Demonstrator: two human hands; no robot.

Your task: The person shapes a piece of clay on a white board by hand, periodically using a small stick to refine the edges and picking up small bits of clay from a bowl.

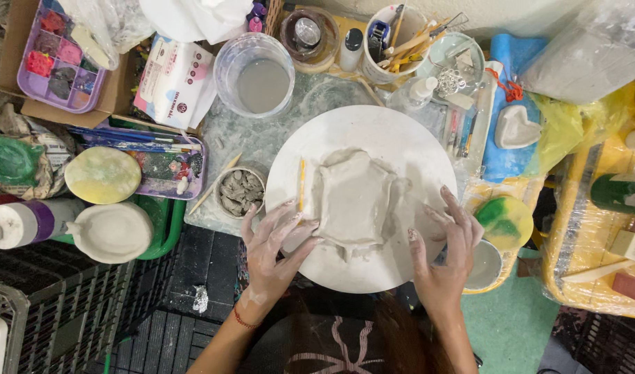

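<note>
Your left hand (pixel 272 242) lies open, fingers on the near-left edge of the grey, square-rimmed wet clay slab dish (pixel 352 197); right hand (pixel 445 253) open at the round white turntable board's (pixel 400 131) edge. Dish sits mid-board. Press lightly, evenly. Beyond: clear cup of cloudy water (pixel 256 73).

Around the white round board (pixel 407 138) I see bare rim above and right of the clay slab (pixel 352 201) — passable. Its left is hemmed by the clay-scrap cup (pixel 239 192), its top by the water tub (pixel 255 74).
</note>
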